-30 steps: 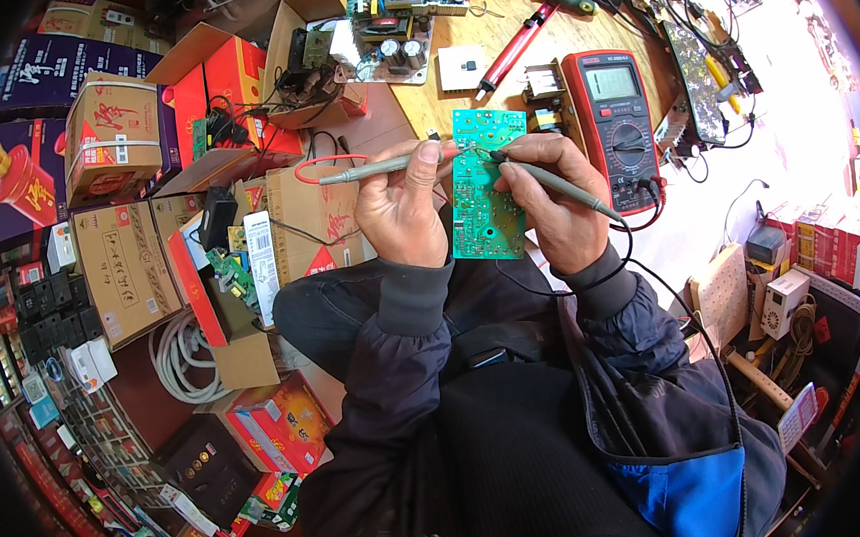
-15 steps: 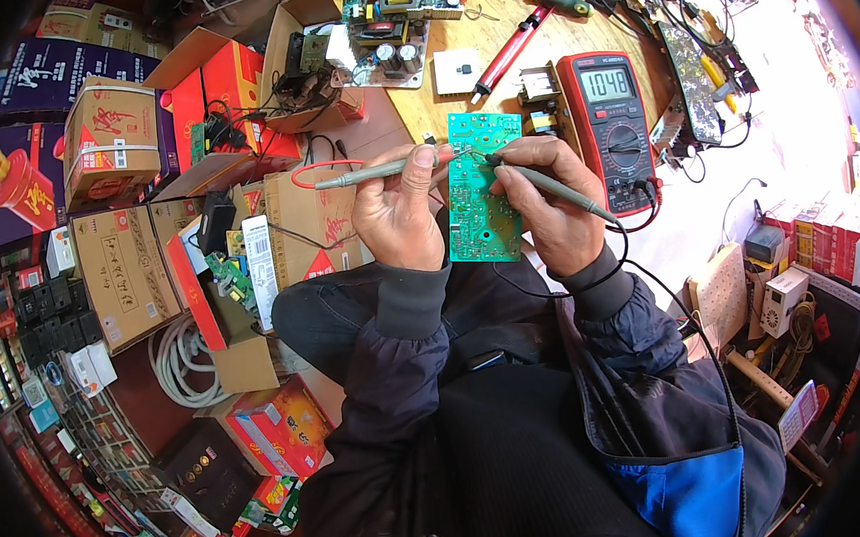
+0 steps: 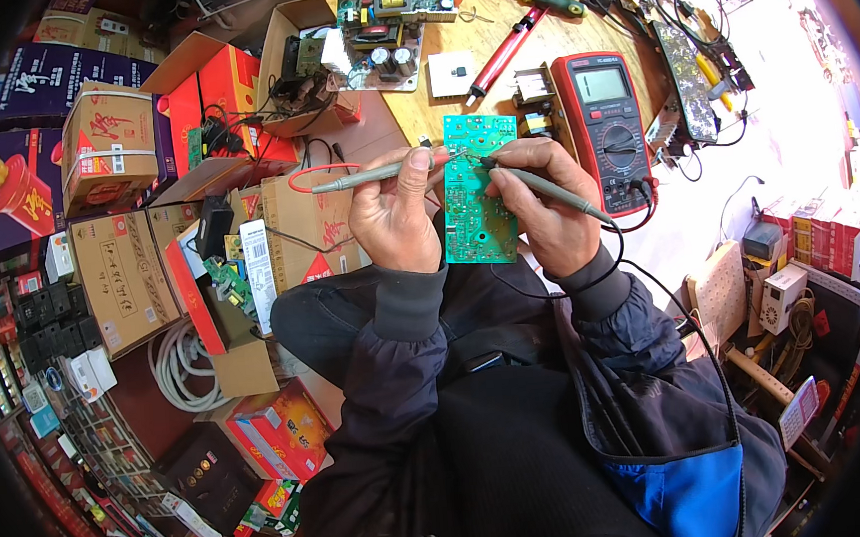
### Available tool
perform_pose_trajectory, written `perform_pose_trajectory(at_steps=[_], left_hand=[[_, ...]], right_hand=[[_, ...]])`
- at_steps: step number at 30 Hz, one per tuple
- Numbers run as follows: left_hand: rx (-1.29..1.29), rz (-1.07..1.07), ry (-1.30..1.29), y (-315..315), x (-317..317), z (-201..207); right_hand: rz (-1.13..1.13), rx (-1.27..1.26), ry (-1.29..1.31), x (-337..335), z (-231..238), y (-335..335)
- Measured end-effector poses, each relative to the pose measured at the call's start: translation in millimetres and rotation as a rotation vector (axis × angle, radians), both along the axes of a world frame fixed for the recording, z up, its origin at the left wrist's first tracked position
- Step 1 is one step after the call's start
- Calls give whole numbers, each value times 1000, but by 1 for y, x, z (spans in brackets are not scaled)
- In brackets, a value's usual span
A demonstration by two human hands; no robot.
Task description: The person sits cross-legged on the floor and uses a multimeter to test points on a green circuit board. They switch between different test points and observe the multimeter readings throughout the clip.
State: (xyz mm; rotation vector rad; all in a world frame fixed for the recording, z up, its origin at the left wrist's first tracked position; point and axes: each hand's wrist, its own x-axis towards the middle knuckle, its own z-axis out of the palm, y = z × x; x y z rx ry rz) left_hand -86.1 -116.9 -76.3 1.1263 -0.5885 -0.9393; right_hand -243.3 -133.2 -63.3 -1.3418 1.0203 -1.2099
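Note:
Upright in front of me is a green circuit board (image 3: 479,215), solder side facing me, between my two hands. My left hand (image 3: 397,221) is closed round a grey test probe (image 3: 359,178) with a red lead, thumb on top, its tip over the upper part of the board. From the other side my right hand (image 3: 559,225) pinches a second grey probe (image 3: 556,193) with a black lead, its tip near the first one. Whether both tips touch solder points is too small to tell. A red digital multimeter (image 3: 595,129) lies just beyond my right hand, its screen lit.
On the wooden bench (image 3: 419,110) lie another circuit board (image 3: 403,31), a red pen-like tool (image 3: 505,56) and a screwdriver (image 3: 556,2). Cardboard boxes (image 3: 127,280) crowd the left side, near a coiled white cable (image 3: 183,366). The black lead (image 3: 688,320) hangs across my right sleeve.
The meter's screen has gone from a several-digit reading to a single mark at its left. My hands, probes and board keep nearly the same pose; the view has shifted slightly.

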Motion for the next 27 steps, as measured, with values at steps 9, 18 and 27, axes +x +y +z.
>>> perform_pose_trajectory(at_steps=[9,18,27], left_hand=[[-10,2,15,0,0,0],[-3,4,21,1,0,1],[1,5,23,0,0,1]], right_hand=[[-35,41,-75,3,1,2],[-12,28,-45,2,0,0],[-17,47,-39,3,0,0]])
